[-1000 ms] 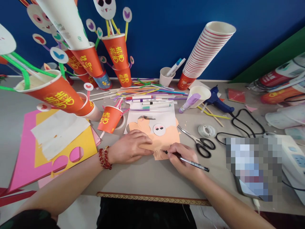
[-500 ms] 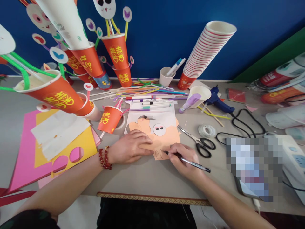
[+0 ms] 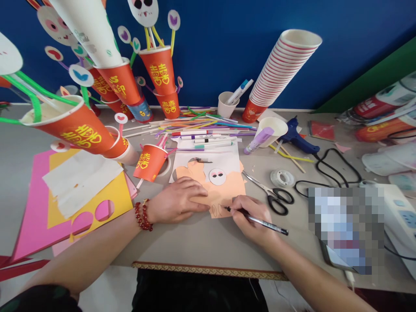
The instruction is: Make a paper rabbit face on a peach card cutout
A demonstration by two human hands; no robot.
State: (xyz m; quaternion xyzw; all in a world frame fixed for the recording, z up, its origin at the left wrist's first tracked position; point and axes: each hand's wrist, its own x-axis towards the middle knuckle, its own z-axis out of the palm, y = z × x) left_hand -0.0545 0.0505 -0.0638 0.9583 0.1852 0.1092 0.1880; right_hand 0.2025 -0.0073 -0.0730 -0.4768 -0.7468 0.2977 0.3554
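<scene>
I have the right hand [image 3: 251, 212] pinching a black pen [image 3: 273, 227] at the peach paper [image 3: 227, 190]
The paper is on the surface [image 3: 188, 247] between my hands; the left hand [image 3: 178, 199] lies flat, fingers a bit spread on it. The pen tip is by small drawn loops [image 3: 214, 211]. Farther off I see a round white face [image 3: 217, 176], scissors [image 3: 269, 191] to the right, markers [image 3: 195, 137], then a tall cup stack [image 3: 282, 71] by the blue wall [image 3: 208, 52]

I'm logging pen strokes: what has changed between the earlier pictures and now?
The pen in the right hand has shifted slightly rightward on the peach paper; whether the drawn mark grew is too fine to tell. Nothing was taken up or let go. The left hand stays on the paper; scissors and white face disc lie as before.
</scene>
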